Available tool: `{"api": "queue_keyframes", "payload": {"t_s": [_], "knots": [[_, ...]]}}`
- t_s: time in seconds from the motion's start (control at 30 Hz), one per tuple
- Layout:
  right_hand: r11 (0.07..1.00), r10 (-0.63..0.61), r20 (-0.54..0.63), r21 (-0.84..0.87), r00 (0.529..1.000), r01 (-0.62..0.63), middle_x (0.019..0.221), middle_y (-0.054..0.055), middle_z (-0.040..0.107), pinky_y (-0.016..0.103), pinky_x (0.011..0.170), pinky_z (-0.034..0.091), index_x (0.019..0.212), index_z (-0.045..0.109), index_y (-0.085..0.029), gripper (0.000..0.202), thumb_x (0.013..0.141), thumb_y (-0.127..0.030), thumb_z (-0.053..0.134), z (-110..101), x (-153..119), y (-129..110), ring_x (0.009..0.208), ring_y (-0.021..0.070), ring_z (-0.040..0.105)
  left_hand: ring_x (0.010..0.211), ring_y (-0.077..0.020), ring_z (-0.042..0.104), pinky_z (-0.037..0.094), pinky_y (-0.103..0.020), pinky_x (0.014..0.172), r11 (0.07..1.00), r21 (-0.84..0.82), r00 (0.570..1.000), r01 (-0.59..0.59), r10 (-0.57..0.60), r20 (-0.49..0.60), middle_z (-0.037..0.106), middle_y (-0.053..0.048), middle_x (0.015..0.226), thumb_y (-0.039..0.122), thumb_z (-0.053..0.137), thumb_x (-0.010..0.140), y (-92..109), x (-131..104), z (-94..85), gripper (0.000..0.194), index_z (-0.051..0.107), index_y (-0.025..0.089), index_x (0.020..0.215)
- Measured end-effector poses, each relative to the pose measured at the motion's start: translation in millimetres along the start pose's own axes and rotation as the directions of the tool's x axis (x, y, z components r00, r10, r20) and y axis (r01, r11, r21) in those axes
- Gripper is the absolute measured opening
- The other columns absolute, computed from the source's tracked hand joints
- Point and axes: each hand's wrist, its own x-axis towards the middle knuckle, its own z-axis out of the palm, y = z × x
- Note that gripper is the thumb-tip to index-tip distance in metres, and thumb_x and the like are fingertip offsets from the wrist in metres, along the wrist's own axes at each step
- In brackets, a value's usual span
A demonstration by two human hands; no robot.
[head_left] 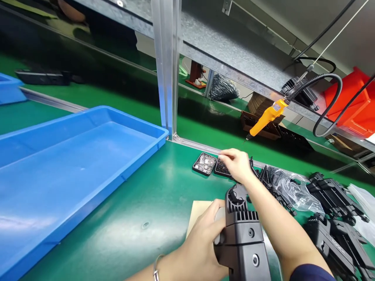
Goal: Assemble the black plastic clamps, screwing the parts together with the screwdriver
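My left hand (200, 242) is wrapped round a black plastic tool housing (249, 249), which has vent slots and screw holes in its side. Under that hand lies a piece of tan board (195, 214). Over a small square dish of dark screws (222, 174) is my right hand (238, 166), thumb and fingertips pinched together. Whatever is between those fingertips is too small to make out. Just left of it sits a second small dish (201, 172) filled with shiny metal washers or nuts.
A big blue tray (129, 171) takes up the left side. From above hangs an orange electric screwdriver (268, 117) on a cable. At right lie black spiral parts (266, 177), a clear plastic bag (293, 191) and several black housings (336, 242). A metal post (166, 70) rises behind.
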Motion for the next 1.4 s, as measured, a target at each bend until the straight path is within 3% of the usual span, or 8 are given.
{"api": "queue_keyframes", "payload": {"t_s": [0.13,0.23,0.57,0.87,1.0,1.07,1.23,1.4], "knots": [[0.975,-0.208,-0.067,0.069,0.976,0.213,0.078,0.001,0.068,0.029,0.072,0.057,0.081,0.07,-0.021,0.019,0.095,-0.016,0.059,-85.4,-62.0,-46.1,0.075,0.0168,0.067,0.092,-0.0253,0.053,0.052,-0.038,0.075,0.999,-0.034,1.0,-0.009,0.009,-0.01,0.053,-0.008,0.101,0.007,0.065,0.064,0.3,0.0,0.9,0.043,0.063,0.021,0.104],[0.92,-0.391,0.096,0.082,0.916,0.384,0.083,0.002,0.066,0.027,0.065,0.053,0.095,0.064,-0.021,0.022,0.097,-0.004,0.05,-118.9,-103.1,-73.8,0.073,0.0144,0.064,0.095,-0.0263,0.053,0.051,-0.039,0.077,0.998,-0.058,1.0,0.004,-0.004,-0.002,0.053,-0.009,0.102,0.008,0.065,0.065,0.6,0.1,1.1,0.037,0.063,0.02,0.1],[0.863,-0.464,0.266,-0.08,0.845,0.499,0.085,0.007,0.068,0.03,0.056,0.047,0.104,0.063,-0.015,0.027,0.106,-0.012,0.037,-117.8,-112.1,-85.2,0.069,0.0159,0.061,0.1,-0.026,0.05,0.049,-0.041,0.084,0.999,-0.042,1.0,0.008,-0.007,0.021,0.049,-0.007,0.111,-0.004,0.064,0.053,-4.1,-0.7,1.0,0.056,0.058,0.021,0.103],[0.868,-0.362,0.403,-0.183,0.84,0.462,0.093,0.009,0.07,0.032,0.069,0.056,0.11,0.066,-0.018,0.031,0.106,-0.016,0.036,-135.6,-115.0,-101.0,0.084,0.0203,0.067,0.092,-0.0246,0.052,0.048,-0.036,0.073,0.998,-0.062,1.0,0.0,-0.001,-0.02,0.053,-0.008,0.101,0.008,0.066,0.068,0.6,0.5,1.4,0.033,0.062,0.02,0.098],[0.937,-0.315,0.125,-0.115,0.941,0.329,0.086,0.005,0.068,0.027,0.069,0.054,0.104,0.07,-0.02,0.022,0.098,-0.013,0.05,-107.4,-83.0,-45.9,0.078,0.0152,0.064,0.094,-0.0262,0.052,0.047,-0.038,0.077,0.998,-0.04,0.999,-0.043,0.042,-0.025,0.056,-0.009,0.103,0.012,0.066,0.072,2.4,2.2,0.8,0.036,0.062,0.022,0.107],[0.95,-0.083,0.129,-0.29,0.988,0.118,0.093,0.006,0.07,0.029,0.08,0.055,0.096,0.073,-0.019,0.018,0.097,-0.016,0.056,-74.7,-54.0,-6.8,0.087,0.0174,0.066,0.091,-0.0251,0.051,0.047,-0.037,0.076,0.998,-0.031,0.999,-0.045,0.044,-0.028,0.057,-0.007,0.098,0.013,0.067,0.069,1.9,2.2,0.3,0.037,0.063,0.022,0.105],[0.9,0.189,0.267,-0.432,0.945,-0.058,0.099,0.006,0.069,0.039,0.089,0.056,0.096,0.07,-0.013,0.006,0.096,-0.018,0.066,9.8,0.5,54.6,0.094,0.0195,0.067,0.093,-0.0266,0.055,0.05,-0.036,0.079,1.0,-0.026,0.999,0.0,-0.001,-0.042,0.055,-0.009,0.102,0.022,0.078,0.055,-22.1,-4.6,12.9,0.039,0.066,0.019,0.092],[0.897,0.241,0.362,-0.438,0.9,-0.065,0.097,0.005,0.067,0.031,0.084,0.056,0.093,0.067,-0.018,0.012,0.101,-0.026,0.063,38.2,-4.8,64.5,0.091,0.0167,0.066,0.093,-0.0274,0.061,0.054,-0.037,0.078,0.951,0.106,0.951,0.29,-0.299,0.081,0.061,-0.007,0.101,0.046,0.082,0.063,-61.0,1.5,27.9,0.037,0.068,0.022,0.088]]}}
